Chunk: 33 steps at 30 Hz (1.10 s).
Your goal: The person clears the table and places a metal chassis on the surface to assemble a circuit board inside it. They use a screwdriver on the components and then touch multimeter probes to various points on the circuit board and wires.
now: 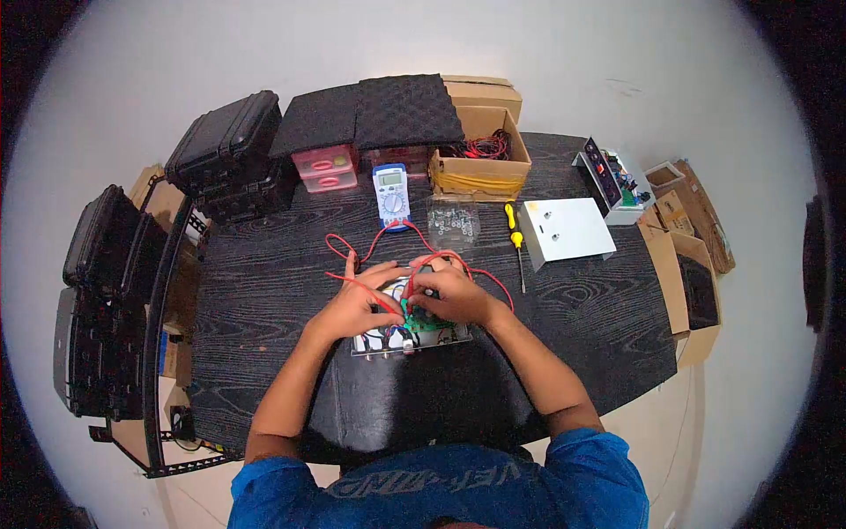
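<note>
On the table in front of me lies an opened electronics unit with a green circuit board [427, 325] and wiring along its near edge. My left hand [359, 304] is over the unit's left side, closed on a red test probe [381, 302] slanting down toward the board. From the right, my right hand [454, 295] pinches a second red test probe [410, 288], held nearly upright over the board. Whether the tips touch it, I cannot tell. Red leads run to a blue and white multimeter [392, 196] beyond my hands. Fingers hide part of the board.
Right of the multimeter are a clear bag of small parts [453, 224], a yellow-handled screwdriver [515, 236] and a white metal cover [568, 231]. A carton of cables [480, 172] and black cases [225, 145] stand behind. Another opened unit [621, 185] sits at the back right.
</note>
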{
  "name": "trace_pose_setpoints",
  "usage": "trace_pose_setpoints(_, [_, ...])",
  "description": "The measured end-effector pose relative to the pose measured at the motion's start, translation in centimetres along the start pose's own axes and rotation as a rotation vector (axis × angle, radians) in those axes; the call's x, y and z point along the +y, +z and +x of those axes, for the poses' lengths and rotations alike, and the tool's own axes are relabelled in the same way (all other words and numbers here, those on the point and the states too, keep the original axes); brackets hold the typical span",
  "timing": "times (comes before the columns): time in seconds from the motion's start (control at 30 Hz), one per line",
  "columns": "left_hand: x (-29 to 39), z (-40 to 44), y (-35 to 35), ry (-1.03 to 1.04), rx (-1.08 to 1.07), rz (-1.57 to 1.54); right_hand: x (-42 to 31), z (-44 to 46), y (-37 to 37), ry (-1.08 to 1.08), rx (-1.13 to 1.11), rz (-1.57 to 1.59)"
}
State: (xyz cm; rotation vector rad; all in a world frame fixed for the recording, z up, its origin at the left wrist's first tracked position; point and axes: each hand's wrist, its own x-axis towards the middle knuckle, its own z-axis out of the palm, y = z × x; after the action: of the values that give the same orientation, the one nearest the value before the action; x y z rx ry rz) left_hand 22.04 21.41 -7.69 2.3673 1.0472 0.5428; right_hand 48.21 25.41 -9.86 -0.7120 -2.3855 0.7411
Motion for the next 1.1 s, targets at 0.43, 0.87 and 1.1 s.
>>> trace_pose_setpoints(0.43, [-0.49, -0.03, 0.32, 0.022, 0.004, 0.023, -0.67, 0.09, -0.55, 0.014, -0.015, 0.014])
trace_pose_setpoints(0.87, [-0.14, -0.07, -0.04, 0.016, -0.011, 0.018, -0.12, 0.17, -0.42, -0.010, -0.053, 0.000])
trace_pose_setpoints(1.1, [-0.21, -0.09, 0.08, 0.006, -0.005, -0.001, 0.00, 0.13, -0.31, -0.010, -0.043, -0.014])
